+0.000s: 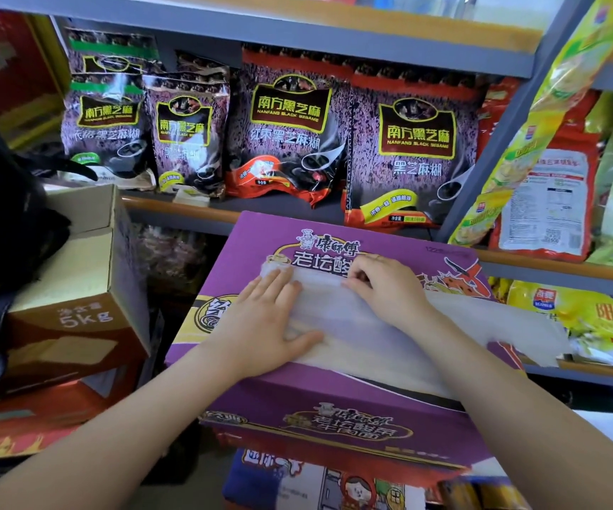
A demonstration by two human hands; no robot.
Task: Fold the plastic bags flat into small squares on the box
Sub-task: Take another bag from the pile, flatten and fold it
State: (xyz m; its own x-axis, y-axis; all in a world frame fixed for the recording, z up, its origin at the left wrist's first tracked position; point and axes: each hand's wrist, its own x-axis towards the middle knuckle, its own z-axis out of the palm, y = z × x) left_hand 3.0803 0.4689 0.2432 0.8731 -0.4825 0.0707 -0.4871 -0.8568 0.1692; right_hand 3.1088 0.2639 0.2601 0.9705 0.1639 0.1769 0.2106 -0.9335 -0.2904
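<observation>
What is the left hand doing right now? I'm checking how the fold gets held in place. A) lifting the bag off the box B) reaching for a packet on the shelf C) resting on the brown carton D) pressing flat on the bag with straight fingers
D: the left hand lies palm-down with straight fingers on the plastic bag, which lies on the purple box, while the right hand works the bag's far edge.

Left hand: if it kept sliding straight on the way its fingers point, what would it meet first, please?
Probably the folded far edge of the plastic bag just ahead of the left hand, then bare purple box top; depth is uncertain.
</observation>
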